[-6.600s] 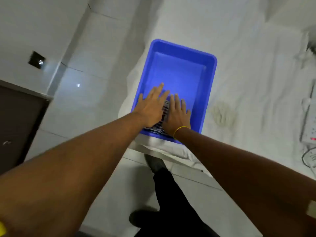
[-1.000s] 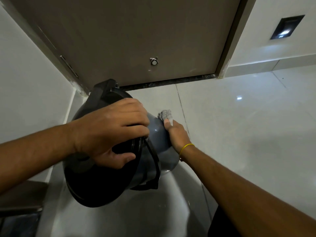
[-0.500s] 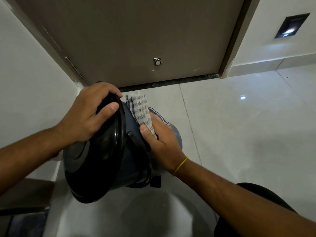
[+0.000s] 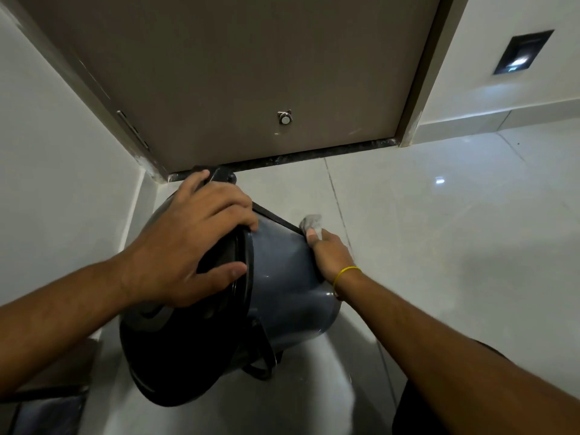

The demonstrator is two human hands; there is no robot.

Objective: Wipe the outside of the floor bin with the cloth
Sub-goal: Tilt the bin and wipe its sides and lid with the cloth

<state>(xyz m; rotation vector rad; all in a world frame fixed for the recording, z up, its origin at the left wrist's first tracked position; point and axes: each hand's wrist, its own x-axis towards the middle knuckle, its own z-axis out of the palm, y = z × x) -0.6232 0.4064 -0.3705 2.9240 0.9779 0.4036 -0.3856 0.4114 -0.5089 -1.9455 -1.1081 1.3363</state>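
Head view: I see the floor bin [image 4: 282, 287] tipped, long axis toward the door [image 4: 251, 73], near the floor's wall corner. Left hand [image 4: 188, 246] fingers grip its black lid [image 4: 175, 365]; right hand [image 4: 332, 255], on the far side, presses the cloth [image 4: 311, 222] against the wall.

You are working in a home or hotel-type interior: glossy pale floor tiles [image 4: 439, 246] are reflecting light, a brown door [image 4: 251, 73] is standing shut, and a recessed wall light [image 4: 521, 53] is glowing low down.

grey bin [image 4: 282, 277] tilted, black lid | cloth [image 4: 311, 222] against far side
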